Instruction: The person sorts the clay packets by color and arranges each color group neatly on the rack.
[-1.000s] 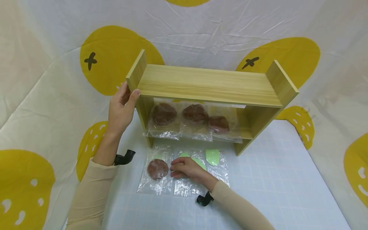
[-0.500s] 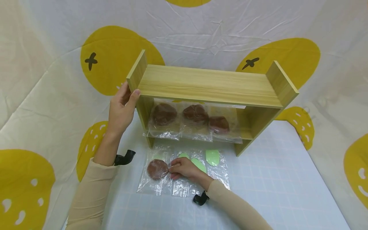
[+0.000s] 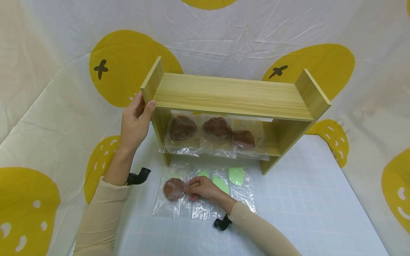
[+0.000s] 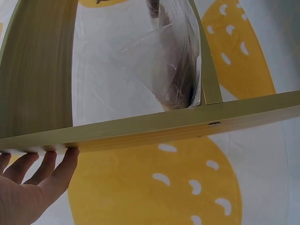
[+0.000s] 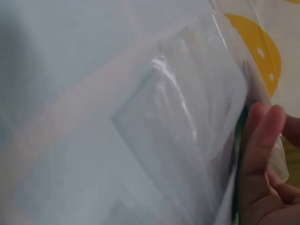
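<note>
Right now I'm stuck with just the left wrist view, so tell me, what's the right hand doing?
Observer: The right hand has its fingertips at the right edge of a clear bag with a brown disc inside.
Operator: Okay, and how many bags are up in the wooden shelf?
Observer: Three bags, in a row, below the top board.
Operator: Anything green out there?
Observer: Yes, light green pieces show near the right hand.

Inscriptions: no text, label, brand, number or sign is readable on wooden shelf (image 3: 230,96), clear bags (image 3: 189,150) or backdrop cloth (image 3: 214,46).
</note>
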